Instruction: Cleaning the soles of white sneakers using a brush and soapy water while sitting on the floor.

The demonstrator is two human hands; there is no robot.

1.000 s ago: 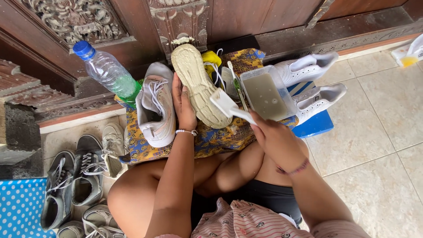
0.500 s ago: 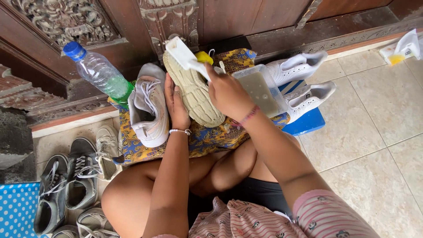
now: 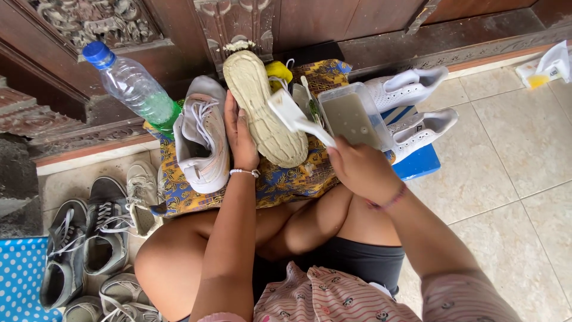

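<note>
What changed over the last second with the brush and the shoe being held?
The right hand swept the white brush up over the sole and back down toward the murky water tub. The left hand kept holding the upturned shoe; the bottle and white sneakers stayed put.

I see pale floor tiles (image 3: 512,149) in soft daylight on the right. Ahead, a dark carved wooden door (image 3: 250,24) rises above a worn threshold (image 3: 476,36). At lower left, a blue dotted mat (image 3: 21,268) meets the tiles.
</note>
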